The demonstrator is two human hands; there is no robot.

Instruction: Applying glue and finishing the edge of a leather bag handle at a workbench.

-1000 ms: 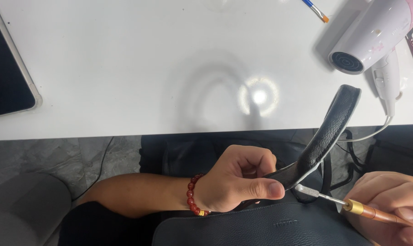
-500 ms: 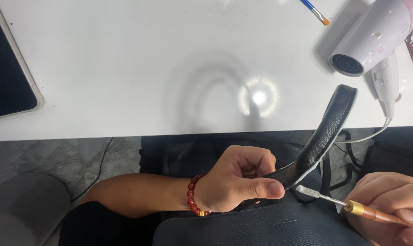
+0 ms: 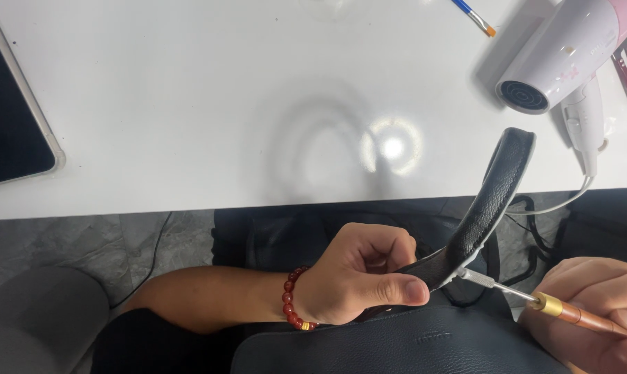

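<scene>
Left hand (image 3: 358, 280) pinches black strap (image 3: 490, 204); right hand's (image 3: 594, 315) tool (image 3: 535, 301) seemingly touches it.

Left hand (image 3: 358, 280) fisted, thumb out; right hand (image 3: 597, 312) curled.

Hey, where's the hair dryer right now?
The hair dryer lies at the top right of the head view on the white table, between a small paintbrush and the curved black bag handle.
</scene>
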